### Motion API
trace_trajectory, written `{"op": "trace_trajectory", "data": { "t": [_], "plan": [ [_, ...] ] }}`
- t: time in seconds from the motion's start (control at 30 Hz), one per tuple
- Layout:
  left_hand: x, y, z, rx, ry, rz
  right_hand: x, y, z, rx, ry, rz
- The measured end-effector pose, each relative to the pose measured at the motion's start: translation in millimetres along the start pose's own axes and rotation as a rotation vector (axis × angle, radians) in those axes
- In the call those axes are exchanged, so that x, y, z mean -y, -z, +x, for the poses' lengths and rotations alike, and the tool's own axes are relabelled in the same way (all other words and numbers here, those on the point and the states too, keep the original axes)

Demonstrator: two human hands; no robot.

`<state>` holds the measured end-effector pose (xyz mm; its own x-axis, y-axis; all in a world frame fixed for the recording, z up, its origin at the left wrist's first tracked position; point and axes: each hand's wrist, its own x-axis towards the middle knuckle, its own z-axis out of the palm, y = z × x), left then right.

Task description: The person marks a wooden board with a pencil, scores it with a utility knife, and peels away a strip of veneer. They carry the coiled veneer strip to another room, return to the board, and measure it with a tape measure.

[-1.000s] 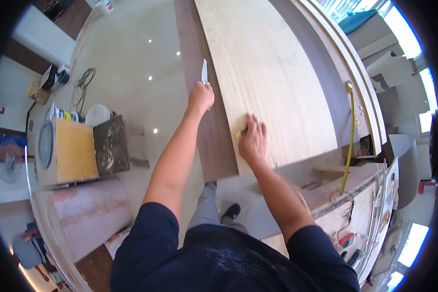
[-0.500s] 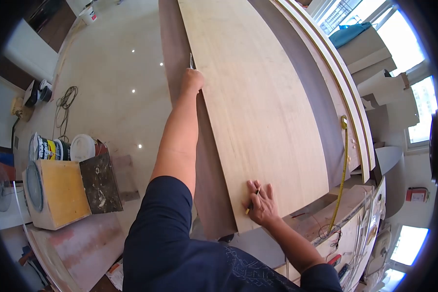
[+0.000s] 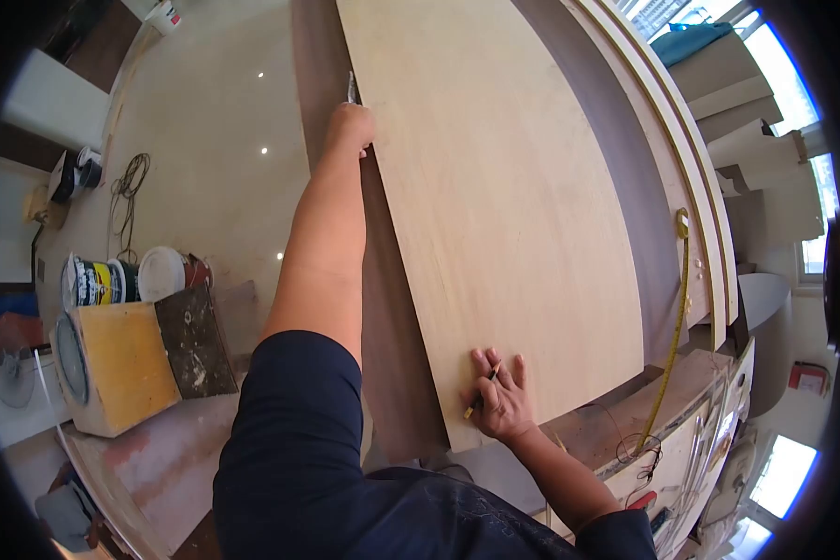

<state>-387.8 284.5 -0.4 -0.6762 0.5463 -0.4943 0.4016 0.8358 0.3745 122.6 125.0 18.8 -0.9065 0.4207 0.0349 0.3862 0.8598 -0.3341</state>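
A pale plywood sheet (image 3: pixel 504 196) lies over a darker brown board (image 3: pixel 397 317), which shows along both long sides. My left hand (image 3: pixel 352 128) is closed at the sheet's left edge, with a narrow metallic tool (image 3: pixel 352 89) sticking out beyond the fist; its exact kind is hard to make out. Near the sheet's close end, my right hand (image 3: pixel 502 401) rests on the wood, holding a dark pencil (image 3: pixel 482 390) slantwise between its fingers, the other fingertips on the surface.
An extended yellow tape measure (image 3: pixel 683 224) lies at the right. Buckets (image 3: pixel 161 273) and a yellow-sided box (image 3: pixel 126 355) stand on the left, with a coiled cable (image 3: pixel 129 196) behind. A fan (image 3: pixel 11 373) and a partly visible person (image 3: pixel 65 509) are at far left.
The view has shifted, moving the sheet's edge left in the picture. My left hand appears slightly farther along that edge. My right hand stays near the sheet's close end with the pencil.
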Motion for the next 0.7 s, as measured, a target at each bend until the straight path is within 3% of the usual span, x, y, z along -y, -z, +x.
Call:
{"op": "trace_trajectory", "data": {
  "t": [0.07, 0.27, 0.37, 0.5, 0.7],
  "plan": [
    [2, -10, -22, -0.092, 0.164, -0.343, -3, -3, 3, -0.07, 0.044, -0.012],
    [6, -43, -73, -0.058, 0.181, -0.202, 4, 4, 1, -0.01, -0.005, -0.004],
    [17, -57, -98, 0.058, 0.005, -0.013, 2, 1, 2, -0.045, 0.001, -0.001],
    [22, -80, -147, -0.01, 0.116, -0.136, 3, -2, -3, -0.078, 0.0, 0.019],
    [27, -114, -235, -0.041, 0.09, -0.154, 2, -8, -9, -0.139, 0.008, 0.041]
  ]
}}
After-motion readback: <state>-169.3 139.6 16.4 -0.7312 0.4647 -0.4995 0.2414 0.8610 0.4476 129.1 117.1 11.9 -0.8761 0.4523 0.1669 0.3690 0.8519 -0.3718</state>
